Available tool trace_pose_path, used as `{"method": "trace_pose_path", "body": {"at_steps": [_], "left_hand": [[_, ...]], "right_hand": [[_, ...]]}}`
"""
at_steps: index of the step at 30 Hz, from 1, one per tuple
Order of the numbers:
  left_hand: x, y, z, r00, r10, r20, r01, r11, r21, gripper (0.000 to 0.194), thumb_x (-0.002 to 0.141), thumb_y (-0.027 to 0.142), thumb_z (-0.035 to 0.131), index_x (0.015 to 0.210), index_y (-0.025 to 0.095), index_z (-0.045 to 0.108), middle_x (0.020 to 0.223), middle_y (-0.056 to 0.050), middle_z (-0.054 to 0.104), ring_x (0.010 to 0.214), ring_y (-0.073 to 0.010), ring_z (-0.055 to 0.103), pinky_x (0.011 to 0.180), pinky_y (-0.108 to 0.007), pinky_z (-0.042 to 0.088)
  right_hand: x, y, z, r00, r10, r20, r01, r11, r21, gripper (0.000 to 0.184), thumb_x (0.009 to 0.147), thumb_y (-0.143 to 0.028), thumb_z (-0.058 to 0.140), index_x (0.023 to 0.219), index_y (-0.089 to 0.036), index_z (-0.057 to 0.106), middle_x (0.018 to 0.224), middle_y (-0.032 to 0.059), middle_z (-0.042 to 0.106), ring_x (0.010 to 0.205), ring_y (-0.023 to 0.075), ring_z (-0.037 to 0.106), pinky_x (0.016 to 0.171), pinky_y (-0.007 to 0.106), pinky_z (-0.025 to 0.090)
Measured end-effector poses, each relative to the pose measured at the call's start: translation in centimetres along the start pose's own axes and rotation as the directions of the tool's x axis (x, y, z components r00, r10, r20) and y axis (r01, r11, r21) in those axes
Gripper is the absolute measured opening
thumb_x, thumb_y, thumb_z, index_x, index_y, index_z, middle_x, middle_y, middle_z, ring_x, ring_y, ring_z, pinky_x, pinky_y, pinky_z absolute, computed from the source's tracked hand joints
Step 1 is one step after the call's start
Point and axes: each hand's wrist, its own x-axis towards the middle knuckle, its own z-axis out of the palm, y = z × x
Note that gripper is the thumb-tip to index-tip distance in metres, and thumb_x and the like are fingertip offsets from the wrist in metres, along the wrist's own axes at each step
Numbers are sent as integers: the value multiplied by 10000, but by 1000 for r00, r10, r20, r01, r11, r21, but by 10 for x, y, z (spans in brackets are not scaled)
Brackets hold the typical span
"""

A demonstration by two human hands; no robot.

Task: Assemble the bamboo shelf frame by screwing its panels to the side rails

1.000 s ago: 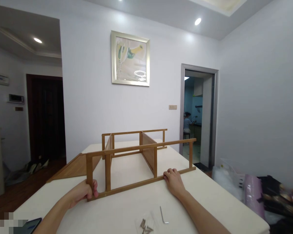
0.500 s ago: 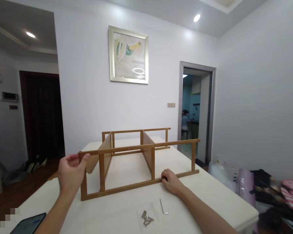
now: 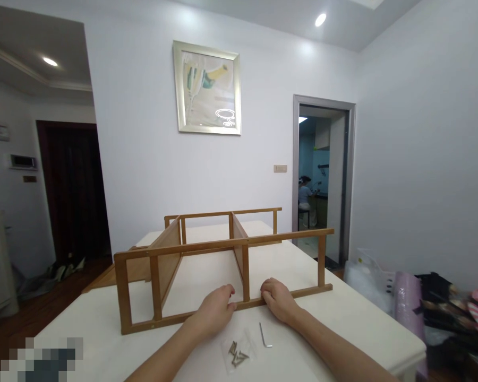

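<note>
Both curled hands partly hide the wooden frame; whether they grip it I cannot tell

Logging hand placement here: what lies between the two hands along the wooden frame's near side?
The head view shows a stretch of lower rail, with an upright rising from it, between left hand and right hand.

This looks like a home: a rectangular, pale-gold-framed picture hangs on a plain white wall; left of the picture is a dark brown door, right of it a grey-framed doorway onto a kitchen-like room.
</note>
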Motion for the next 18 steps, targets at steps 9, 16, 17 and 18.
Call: {"method": "trace_pose_path", "body": {"at_steps": [9, 16, 17, 18], "left_hand": [[16, -2, 32, 999, -28, -16, 26, 992, -120, 284, 813, 223, 460, 1040, 146, 611, 908, -92, 697, 839, -211, 628, 760, -301, 433], [10, 6, 27, 994, 106, 3, -104, 986, -134, 244, 786, 165, 475, 963, 183, 642, 963, -61, 705, 881, -201, 625, 805, -290, 443], [10, 6, 28, 994, 106, 13, -104, 988, -115, 234, 789, 159, 468, 937, 185, 647, 945, -56, 707, 875, -200, 626, 802, -291, 444], [11, 6, 28, 995, 102, 22, -99, 990, -96, 226, 792, 157, 463, 916, 187, 650, 925, -52, 708, 868, -200, 626, 798, -292, 445]], "right_hand": [[7, -22, 25, 999, -31, 33, 31, 999, -13, 365, 764, -73, 385, 889, -164, 716, 860, 80, 687, 855, 201, 566, 808, 294, 404], [3, -20, 21, 994, -87, 60, 86, 996, 10, 362, 751, -47, 391, 848, -161, 721, 832, 68, 669, 841, 181, 563, 801, 279, 415], [3, -20, 20, 994, -91, 64, 90, 996, 12, 357, 751, -45, 395, 836, -159, 722, 823, 68, 665, 827, 178, 564, 792, 276, 418], [4, -20, 20, 993, -95, 67, 94, 995, 15, 353, 750, -44, 399, 830, -157, 723, 816, 68, 662, 816, 174, 565, 785, 273, 420]]}}
